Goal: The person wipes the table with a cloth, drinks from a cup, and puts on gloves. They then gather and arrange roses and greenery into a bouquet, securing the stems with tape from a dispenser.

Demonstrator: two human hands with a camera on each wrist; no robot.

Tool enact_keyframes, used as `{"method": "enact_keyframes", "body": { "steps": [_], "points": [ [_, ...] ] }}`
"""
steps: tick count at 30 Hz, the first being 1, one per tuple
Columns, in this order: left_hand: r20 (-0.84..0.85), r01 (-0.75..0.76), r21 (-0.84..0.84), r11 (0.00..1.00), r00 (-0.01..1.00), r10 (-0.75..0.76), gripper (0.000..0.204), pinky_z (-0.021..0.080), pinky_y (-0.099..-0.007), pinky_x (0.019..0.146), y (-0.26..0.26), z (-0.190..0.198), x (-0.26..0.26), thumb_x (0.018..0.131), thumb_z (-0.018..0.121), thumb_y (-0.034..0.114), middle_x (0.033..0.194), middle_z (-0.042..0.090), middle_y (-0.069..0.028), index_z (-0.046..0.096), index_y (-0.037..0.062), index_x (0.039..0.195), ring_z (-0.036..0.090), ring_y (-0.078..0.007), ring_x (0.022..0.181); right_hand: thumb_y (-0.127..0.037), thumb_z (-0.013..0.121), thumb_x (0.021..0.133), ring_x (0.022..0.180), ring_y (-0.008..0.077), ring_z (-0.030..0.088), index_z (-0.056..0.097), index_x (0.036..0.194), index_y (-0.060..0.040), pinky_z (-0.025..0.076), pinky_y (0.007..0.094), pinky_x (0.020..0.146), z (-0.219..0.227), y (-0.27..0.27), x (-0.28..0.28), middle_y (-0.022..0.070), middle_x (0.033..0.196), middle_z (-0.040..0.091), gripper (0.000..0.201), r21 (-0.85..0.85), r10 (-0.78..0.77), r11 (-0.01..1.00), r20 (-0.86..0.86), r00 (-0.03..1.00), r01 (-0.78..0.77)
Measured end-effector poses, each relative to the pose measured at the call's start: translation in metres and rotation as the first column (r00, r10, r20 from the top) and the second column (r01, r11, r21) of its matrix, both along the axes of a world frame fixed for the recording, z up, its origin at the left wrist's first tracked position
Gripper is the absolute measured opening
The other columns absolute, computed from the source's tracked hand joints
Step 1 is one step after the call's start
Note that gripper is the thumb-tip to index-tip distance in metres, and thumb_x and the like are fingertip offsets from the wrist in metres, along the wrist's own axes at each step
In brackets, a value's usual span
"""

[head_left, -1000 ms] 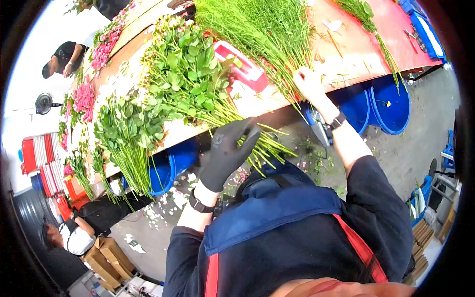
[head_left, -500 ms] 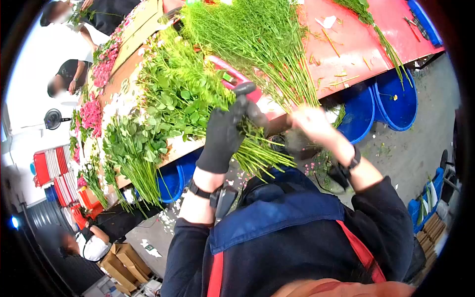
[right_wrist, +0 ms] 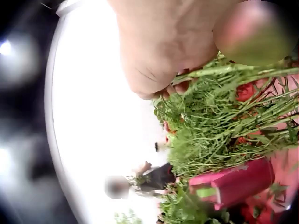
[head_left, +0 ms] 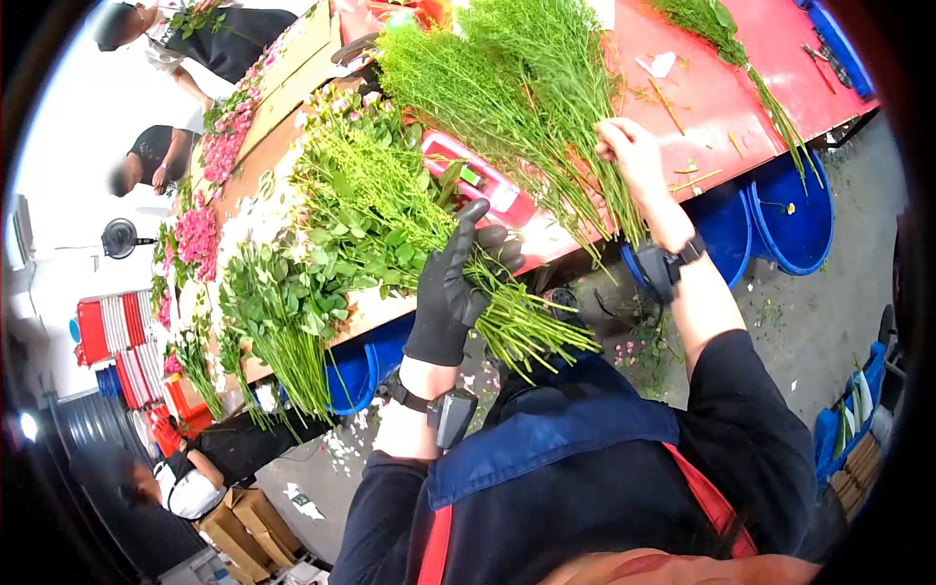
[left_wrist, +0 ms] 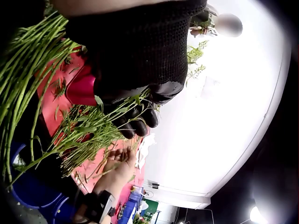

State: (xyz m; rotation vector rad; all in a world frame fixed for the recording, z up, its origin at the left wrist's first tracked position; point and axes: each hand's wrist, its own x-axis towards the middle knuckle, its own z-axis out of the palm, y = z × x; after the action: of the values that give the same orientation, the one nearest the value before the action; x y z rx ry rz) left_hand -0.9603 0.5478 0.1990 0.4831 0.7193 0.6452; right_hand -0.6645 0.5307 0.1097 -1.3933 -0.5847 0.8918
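My left hand [head_left: 450, 297], in a black glove, holds a bundle of green stems [head_left: 526, 327] with yellow-green sprays [head_left: 390, 195] lying over leafy roses. Its fingers curl at the stems in the left wrist view, and the cut ends point toward my body. My bare right hand [head_left: 636, 161] is at the right side of a pile of feathery greens [head_left: 517, 78]. In the right wrist view, its bent fingers [right_wrist: 173, 88] pinch a green stem [right_wrist: 210, 72]. A pink container [head_left: 478, 180] stands between the two hands.
Leafy stems [head_left: 283, 322] overhang the table edge at left. Blue buckets [head_left: 792, 219] stand below the red tabletop [head_left: 712, 88], where cut stem pieces and another green bunch [head_left: 760, 88] lie. Several people are at the left.
My right hand has moved up from the lower stems along the feathery greens. My left hand has turned, its fingers now pointing up, with yellow-green sprays showing beyond it.
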Motion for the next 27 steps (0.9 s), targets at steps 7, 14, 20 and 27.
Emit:
{"method": "enact_keyframes", "body": {
  "steps": [7, 14, 20, 27],
  "points": [
    [0.178, -0.016, -0.134, 0.991, 0.983, 0.039, 0.039, 0.047, -0.053, 0.097, 0.004, -0.016, -0.011, 0.099, 0.052, 0.028, 0.126, 0.052, -0.0178, 0.05, 0.01, 0.133, 0.055, -0.0348, 0.114, -0.017, 0.049, 0.1, 0.073, 0.0098, 0.065, 0.057, 0.108, 0.0015, 0.049, 0.0212, 0.053, 0.077, -0.075, -0.034, 0.0133, 0.109, 0.067, 0.022, 0.161, -0.099, 0.98, -0.098, 0.99, 0.114],
    [0.346, 0.077, -0.103, 0.992, 0.937, -0.037, 0.041, 0.042, -0.0555, 0.103, 0.009, -0.027, -0.023, 0.1, 0.049, 0.028, 0.137, 0.046, -0.0177, 0.044, 0.0132, 0.138, 0.046, -0.0363, 0.126, -0.011, 0.055, 0.096, 0.057, 0.0002, 0.046, 0.058, 0.114, -0.0001, 0.033, 0.0173, 0.047, 0.119, -0.102, -0.066, 0.005, 0.088, 0.068, 0.021, 0.046, -0.122, 0.992, 0.339, 0.933, 0.113],
    [0.469, 0.157, -0.158, 0.975, 0.881, -0.066, 0.039, 0.036, -0.0582, 0.107, 0.0, -0.023, -0.04, 0.099, 0.047, 0.024, 0.141, 0.045, -0.015, 0.049, 0.0173, 0.137, 0.043, -0.0336, 0.13, -0.007, 0.055, 0.094, 0.073, 0.0083, 0.062, 0.057, 0.123, 0.005, 0.05, 0.025, 0.069, 0.143, -0.124, -0.11, 0.0062, 0.083, 0.068, 0.032, 0.009, -0.082, 0.993, 0.749, 0.658, 0.114],
    [0.63, 0.311, -0.179, 0.933, 0.765, -0.134, 0.044, 0.04, -0.0588, 0.103, 0.019, -0.047, -0.08, 0.097, 0.05, 0.036, 0.135, 0.05, -0.0215, 0.051, 0.0075, 0.131, 0.051, -0.0391, 0.122, -0.005, 0.056, 0.092, 0.076, 0.0227, 0.068, 0.054, 0.127, 0.0027, 0.053, 0.0308, 0.072, 0.09, -0.174, -0.226, 0.015, 0.086, 0.069, 0.036, -0.131, 0.283, 0.945, 0.788, 0.547, -0.3]
  ]
}}
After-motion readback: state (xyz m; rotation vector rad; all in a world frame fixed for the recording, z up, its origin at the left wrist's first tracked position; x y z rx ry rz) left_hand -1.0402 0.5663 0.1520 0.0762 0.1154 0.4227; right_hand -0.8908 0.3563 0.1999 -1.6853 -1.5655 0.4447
